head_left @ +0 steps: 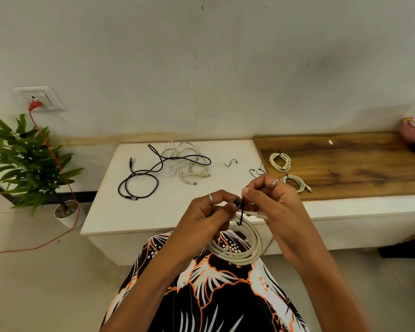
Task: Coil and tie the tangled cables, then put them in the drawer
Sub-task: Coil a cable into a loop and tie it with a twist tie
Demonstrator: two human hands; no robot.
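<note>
Just below both grips hangs the white cable coil [240, 245]; left hand [209, 212] pinches it steady so right hand [271, 200] can pinch and cinch the black tie [242, 213].

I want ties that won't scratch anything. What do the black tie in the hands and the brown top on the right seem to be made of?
The black tie looks like thin plastic-coated wire: it holds a stiff bent line round the white coiled cable. The brown top looks like wood or wood-look laminate, matte, with visible grain; which one, I cannot tell.
</note>
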